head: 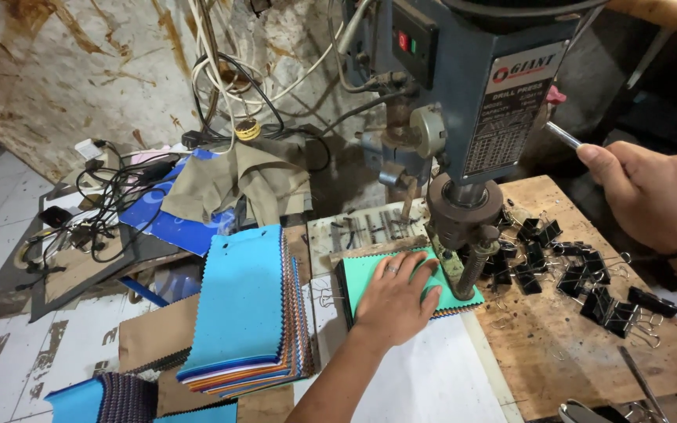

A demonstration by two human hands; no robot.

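My left hand lies flat on a small stack of fabric swatches with a green top sheet, pressing it down under the chuck of a blue-grey drill press. A ring shows on one finger. My right hand is closed around the metal feed lever at the right side of the drill press. The drill bit itself is hidden behind the chuck and my fingers.
A taller stack of fabric swatches with a blue top sits to the left. Several black binder clips lie scattered on the wooden board at right. Tangled cables, cloth and a stained wall are behind.
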